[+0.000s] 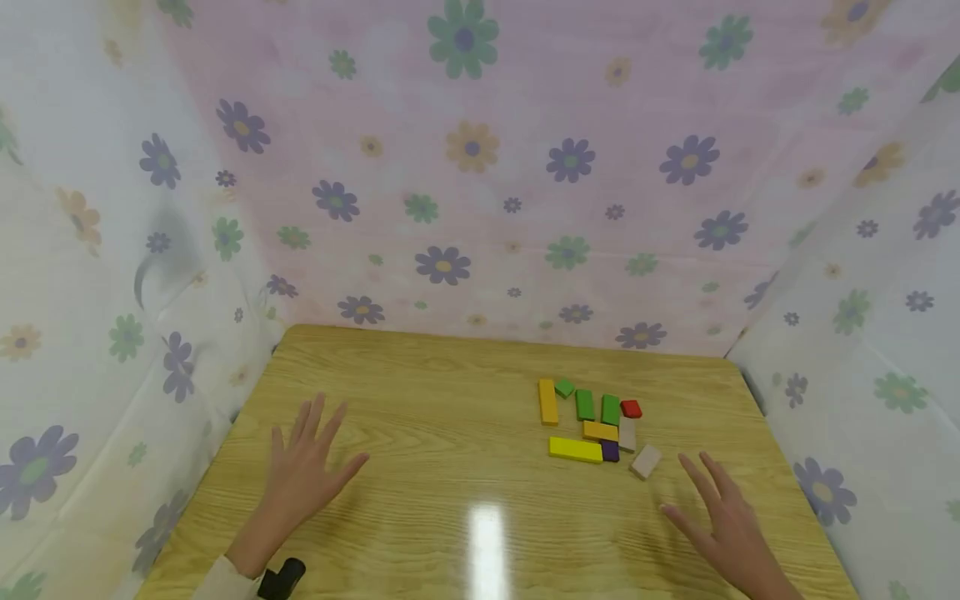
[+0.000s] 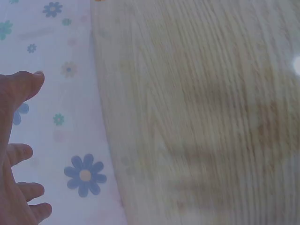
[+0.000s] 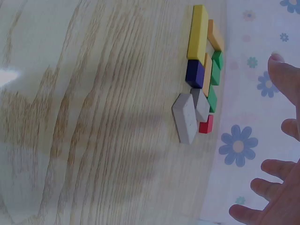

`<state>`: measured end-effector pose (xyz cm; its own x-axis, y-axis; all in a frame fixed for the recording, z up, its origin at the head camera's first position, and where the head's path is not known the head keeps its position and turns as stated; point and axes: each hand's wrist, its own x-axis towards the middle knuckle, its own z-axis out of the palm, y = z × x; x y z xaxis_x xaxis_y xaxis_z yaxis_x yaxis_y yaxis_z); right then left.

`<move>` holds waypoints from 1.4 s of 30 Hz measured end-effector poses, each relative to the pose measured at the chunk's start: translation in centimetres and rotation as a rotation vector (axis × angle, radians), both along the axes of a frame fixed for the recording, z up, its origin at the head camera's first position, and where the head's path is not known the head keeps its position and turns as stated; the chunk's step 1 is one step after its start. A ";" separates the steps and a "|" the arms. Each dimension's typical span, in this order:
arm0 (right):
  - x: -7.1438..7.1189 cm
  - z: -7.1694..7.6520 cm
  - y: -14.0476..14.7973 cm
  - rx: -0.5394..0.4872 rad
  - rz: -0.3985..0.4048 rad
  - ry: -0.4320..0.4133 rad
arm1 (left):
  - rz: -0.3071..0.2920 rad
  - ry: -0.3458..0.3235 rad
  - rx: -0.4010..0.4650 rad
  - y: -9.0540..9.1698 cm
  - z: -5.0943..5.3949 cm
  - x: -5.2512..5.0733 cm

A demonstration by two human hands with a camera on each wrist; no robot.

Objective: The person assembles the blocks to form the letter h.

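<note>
Finger Position and Clearance

We find the fingers of the right hand [image 1: 733,527] extended and spread wide, thumb apart, gripping nothing. The fingers of the left hand [image 1: 302,465] are likewise straight and fanned over the left part of the wooden table [image 1: 420,392].

From the right fingertips we locate the nearer pale block [image 1: 646,462] first: it lies at an angle just to the left of the index fingertip, not touched. Immediately behind it we note the farther pale block [image 1: 627,434], set at the right end of the right orange block [image 1: 601,431].

In front of that orange piece, the dark purple block [image 1: 610,451] meets the right end of the yellow block [image 1: 576,450]. Behind it we record the right green block [image 1: 611,409], with the red block [image 1: 632,408] just to its right. To the left follow the left green block [image 1: 585,405], the small green block [image 1: 564,387], turned at an angle, and the left orange block [image 1: 548,402], its length pointing toward the rear edge. The whole group sits well apart from the left fingers.

At the left wrist we identify a black device [image 1: 282,579] and a beige sleeve [image 1: 223,582]. Flowered fabric [image 1: 525,100] encloses the table's rear and both sides.
</note>
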<state>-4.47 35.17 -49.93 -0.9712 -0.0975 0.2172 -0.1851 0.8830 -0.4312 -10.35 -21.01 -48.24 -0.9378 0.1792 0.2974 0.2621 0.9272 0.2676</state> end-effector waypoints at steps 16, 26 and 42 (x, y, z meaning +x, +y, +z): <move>-1.3 0.3 -3.0 -0.075 0.065 0.002 | -0.146 0.004 0.174 4.6 -0.6 -4.1; -2.6 0.5 -4.0 -0.038 0.119 0.031 | -0.252 0.012 0.271 7.1 -1.3 -7.1; -4.5 0.5 -5.5 -0.059 0.238 0.054 | -0.339 -0.247 0.402 12.0 -2.3 -10.0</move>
<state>-8.99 29.65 -49.43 -0.9093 -0.3075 0.2802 -0.4089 0.7853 -0.4649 -20.37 -9.04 -50.53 -0.8980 0.3996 0.1841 0.4117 0.6155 0.6720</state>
